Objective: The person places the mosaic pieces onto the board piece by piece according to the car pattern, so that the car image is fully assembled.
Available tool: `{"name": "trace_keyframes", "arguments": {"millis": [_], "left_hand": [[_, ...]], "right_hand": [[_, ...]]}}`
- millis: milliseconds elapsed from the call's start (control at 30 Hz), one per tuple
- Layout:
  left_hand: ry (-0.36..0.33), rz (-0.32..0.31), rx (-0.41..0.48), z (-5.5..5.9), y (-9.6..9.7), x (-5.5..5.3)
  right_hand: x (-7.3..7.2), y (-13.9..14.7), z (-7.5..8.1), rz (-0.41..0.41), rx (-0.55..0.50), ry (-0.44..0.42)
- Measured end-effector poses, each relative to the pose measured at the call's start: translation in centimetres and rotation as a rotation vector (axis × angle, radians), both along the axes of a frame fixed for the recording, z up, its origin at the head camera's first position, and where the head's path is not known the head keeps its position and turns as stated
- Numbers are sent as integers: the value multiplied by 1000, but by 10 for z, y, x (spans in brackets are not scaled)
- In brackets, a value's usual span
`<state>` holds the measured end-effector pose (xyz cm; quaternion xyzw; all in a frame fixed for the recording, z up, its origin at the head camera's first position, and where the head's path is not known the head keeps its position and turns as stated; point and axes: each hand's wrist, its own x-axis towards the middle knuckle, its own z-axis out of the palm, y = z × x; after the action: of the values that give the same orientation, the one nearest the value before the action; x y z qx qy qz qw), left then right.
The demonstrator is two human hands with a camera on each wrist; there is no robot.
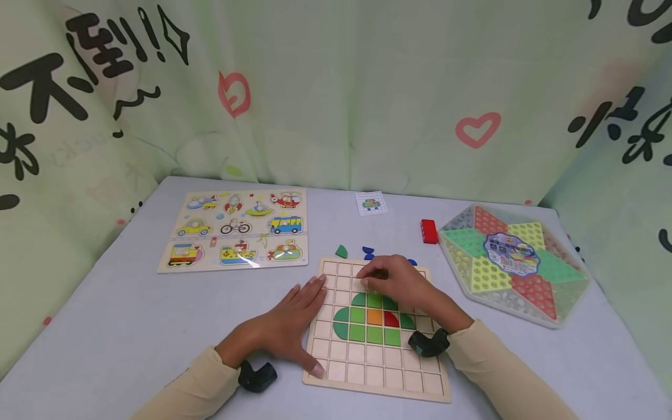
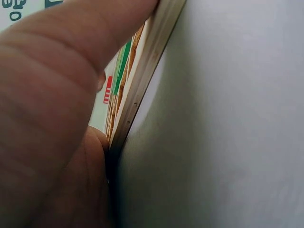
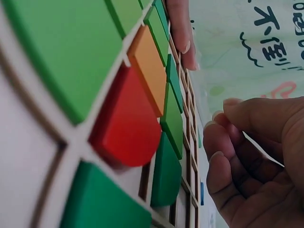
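A wooden grid board (image 1: 375, 389) lies on the table with a patch of pieces in its cells: light green squares (image 1: 357, 333), darker green rounded pieces (image 1: 341, 331), an orange square (image 1: 375, 317) and a red rounded piece (image 3: 130, 123). My left hand (image 1: 291, 318) rests along the board's left edge, fingers spread, thumb by the near corner. Above the upper cells hovers my right hand (image 1: 396, 282), fingers loosely bent; the right wrist view shows no piece between thumb and fingers. Past the far edge lie a green piece (image 1: 342, 251) and several blue pieces (image 1: 368, 249), some partly hidden.
A vehicle puzzle board (image 1: 236, 236) lies at the back left. A small picture card (image 1: 371, 203) sits at the back, with a red block (image 1: 429, 231) to its right. At the right is a hexagonal box (image 1: 564, 269) of coloured parts. A printed curtain (image 1: 346, 99) hangs behind the table.
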<state>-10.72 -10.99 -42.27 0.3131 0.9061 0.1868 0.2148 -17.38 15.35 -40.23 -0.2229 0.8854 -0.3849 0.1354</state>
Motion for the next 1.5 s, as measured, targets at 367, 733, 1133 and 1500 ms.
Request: {"name": "trace_keyframes", "arguments": {"millis": [367,733,1133,1500], "left_hand": [[0,-2,23,2,-1,0],[3,11,9,1,-2,1],[11,25,-1,-2,0,2],[25,13,-5,-2,0,1]], "right_hand": [[-21,-23,2,-22,-3,52],[-50,-41,-3,-121,-19,24],[-71,-55,-9,-112,21,-25],[-70,-59,-9,-98,105,-27]]}}
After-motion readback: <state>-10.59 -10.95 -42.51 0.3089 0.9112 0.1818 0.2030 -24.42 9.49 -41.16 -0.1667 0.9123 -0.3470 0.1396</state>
